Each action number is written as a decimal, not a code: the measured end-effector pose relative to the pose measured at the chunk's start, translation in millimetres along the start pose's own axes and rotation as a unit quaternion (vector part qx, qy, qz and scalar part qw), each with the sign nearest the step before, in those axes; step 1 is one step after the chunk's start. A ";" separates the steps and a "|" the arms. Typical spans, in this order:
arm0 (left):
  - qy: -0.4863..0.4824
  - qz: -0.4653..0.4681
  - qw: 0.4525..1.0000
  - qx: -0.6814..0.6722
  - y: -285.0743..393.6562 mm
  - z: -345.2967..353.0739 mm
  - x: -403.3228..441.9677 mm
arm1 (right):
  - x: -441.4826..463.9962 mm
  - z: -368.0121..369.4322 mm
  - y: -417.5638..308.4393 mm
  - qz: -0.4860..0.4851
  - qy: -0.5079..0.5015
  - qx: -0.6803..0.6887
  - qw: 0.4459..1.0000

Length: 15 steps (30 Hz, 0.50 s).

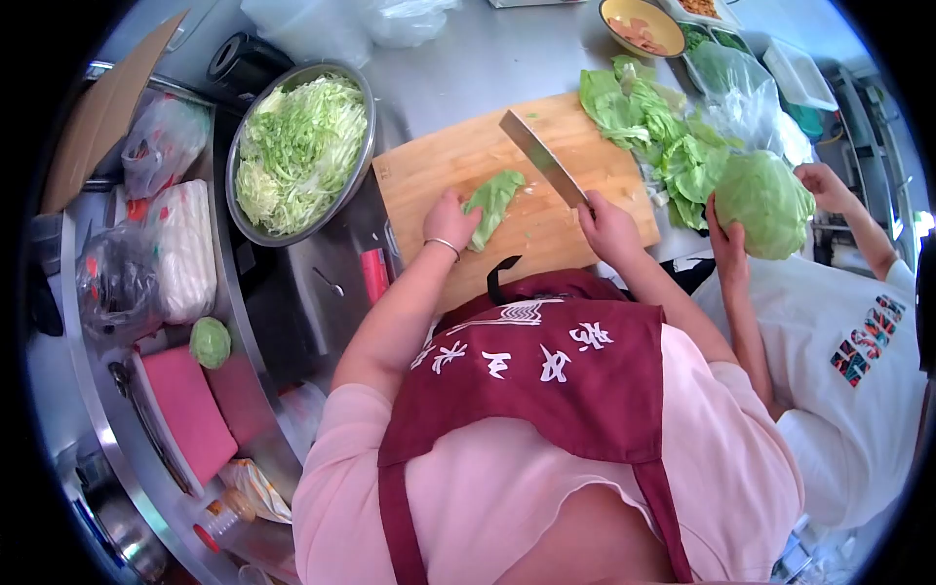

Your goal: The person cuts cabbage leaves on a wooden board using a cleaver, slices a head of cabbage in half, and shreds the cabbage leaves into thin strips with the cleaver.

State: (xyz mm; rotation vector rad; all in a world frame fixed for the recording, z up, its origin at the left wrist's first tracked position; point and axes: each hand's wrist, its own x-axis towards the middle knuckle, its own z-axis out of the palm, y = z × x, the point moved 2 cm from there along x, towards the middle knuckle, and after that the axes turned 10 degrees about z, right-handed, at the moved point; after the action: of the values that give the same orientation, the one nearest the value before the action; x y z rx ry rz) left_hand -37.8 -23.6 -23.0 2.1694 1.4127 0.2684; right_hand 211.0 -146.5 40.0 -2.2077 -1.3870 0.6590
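Observation:
A wooden cutting board [419, 175] lies in front of me on the steel counter. On its left half my left hand [450, 219] is closed on a green cabbage leaf [497, 207], which rests on the wood. My right hand [608, 230] grips the handle of a cleaver [542, 156]. The broad blade points up and to the left over the board, apart from the leaf. Small green and pale scraps lie on the wood nearby.
Left stands a steel bowl [363, 156] of shredded cabbage [302, 151]. Loose leaves [673, 136] lie right of the board. Beside me a co-worker's hands [729, 239] hold a whole cabbage [764, 205]. A yellow bowl [673, 46] sits at the back; a spoon [330, 283] lies left.

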 end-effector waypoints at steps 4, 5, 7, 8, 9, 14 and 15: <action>0.111 0.276 0.933 0.202 19.4 -10.0 -2.6 | 2.7 -9.5 -25.9 -0.068 -0.018 -0.059 0.996; 0.110 0.276 0.933 0.202 14.9 -7.4 -2.0 | 4.5 -6.7 -30.0 -0.067 -0.018 -0.059 0.996; 0.006 0.403 0.901 0.158 8.9 5.3 -0.1 | 11.3 2.6 -38.3 -0.066 -0.093 -0.169 0.979; 0.008 0.405 0.900 0.158 7.0 8.8 1.3 | 14.4 7.0 -40.8 -0.065 -0.090 -0.169 0.979; 0.009 0.404 0.903 0.144 5.4 12.8 2.1 | 16.3 13.9 -41.9 -0.079 -0.096 -0.177 0.976; 0.006 0.377 0.923 0.080 15.1 9.5 -0.9 | 26.4 19.5 -65.7 -0.059 -0.131 -0.217 0.965; 0.024 0.380 0.923 0.063 16.4 9.6 -0.7 | 30.8 20.6 -67.5 -0.075 -0.142 -0.220 0.962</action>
State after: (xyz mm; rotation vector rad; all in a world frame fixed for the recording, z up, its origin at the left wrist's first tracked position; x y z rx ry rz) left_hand -21.0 -32.5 -22.2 2.7505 0.5487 0.5152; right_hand 163.1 -89.3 59.4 -2.3696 -1.9904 0.6855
